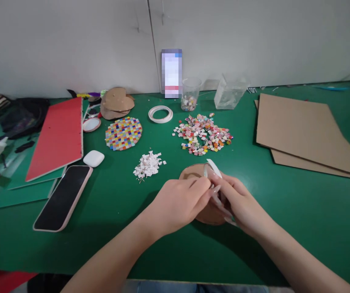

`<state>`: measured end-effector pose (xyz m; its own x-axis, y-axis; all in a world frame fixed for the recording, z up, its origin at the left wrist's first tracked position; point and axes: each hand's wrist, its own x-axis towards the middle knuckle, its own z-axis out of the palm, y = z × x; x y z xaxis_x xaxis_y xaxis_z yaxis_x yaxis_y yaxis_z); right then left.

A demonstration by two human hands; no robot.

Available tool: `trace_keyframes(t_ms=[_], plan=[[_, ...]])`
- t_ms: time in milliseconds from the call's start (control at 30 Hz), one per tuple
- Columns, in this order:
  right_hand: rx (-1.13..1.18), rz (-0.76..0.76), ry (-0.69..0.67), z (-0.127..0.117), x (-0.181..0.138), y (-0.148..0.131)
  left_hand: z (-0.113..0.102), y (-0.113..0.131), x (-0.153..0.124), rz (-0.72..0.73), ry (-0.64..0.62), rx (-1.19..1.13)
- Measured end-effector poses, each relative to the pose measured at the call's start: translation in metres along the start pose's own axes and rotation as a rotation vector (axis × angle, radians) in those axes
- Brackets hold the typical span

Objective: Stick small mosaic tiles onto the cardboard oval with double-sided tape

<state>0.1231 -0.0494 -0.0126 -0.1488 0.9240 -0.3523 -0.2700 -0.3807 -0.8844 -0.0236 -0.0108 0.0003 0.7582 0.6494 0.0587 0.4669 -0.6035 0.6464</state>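
Observation:
A round brown cardboard disc (210, 215) lies on the green table, partly covered by both hands. Just above it, my right hand (238, 195) is closed on a curled white tape strip (214, 168), whose end sticks up past the fingers. My left hand (182, 201) is closed in a pinch right against the right fingertips; what it grips is hidden. Beyond the disc is a heap of small coloured mosaic tiles (205, 134). To the left sits a small pile of white paper bits (148, 165).
A tape roll (160, 114), a tile-covered disc (124, 134), a plastic cup (190, 93) and a clear box (230, 93) stand farther back. At left are a phone (63, 199), a white case (93, 158) and a red board (58, 136). Cardboard sheets (300, 126) lie right.

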Motion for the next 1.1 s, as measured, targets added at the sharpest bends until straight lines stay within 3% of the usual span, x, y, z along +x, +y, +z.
trace_keyframes(t_ms=[233,500,767,1100], plan=[[-0.171,-0.207,0.023,0.0,-0.005,0.0,-0.004,0.01,0.0,-0.107,0.03,-0.461],[-0.3,-0.418,0.066,-0.001,-0.003,0.006,-0.003,0.009,-0.003,-0.116,0.003,-0.314],[-0.286,-0.397,0.045,-0.006,-0.007,0.0,-0.003,0.01,-0.007,-0.153,-0.111,-0.802],[-0.325,-0.484,0.015,-0.008,-0.006,0.0,-0.001,0.011,-0.006,-0.131,-0.121,-0.786]])
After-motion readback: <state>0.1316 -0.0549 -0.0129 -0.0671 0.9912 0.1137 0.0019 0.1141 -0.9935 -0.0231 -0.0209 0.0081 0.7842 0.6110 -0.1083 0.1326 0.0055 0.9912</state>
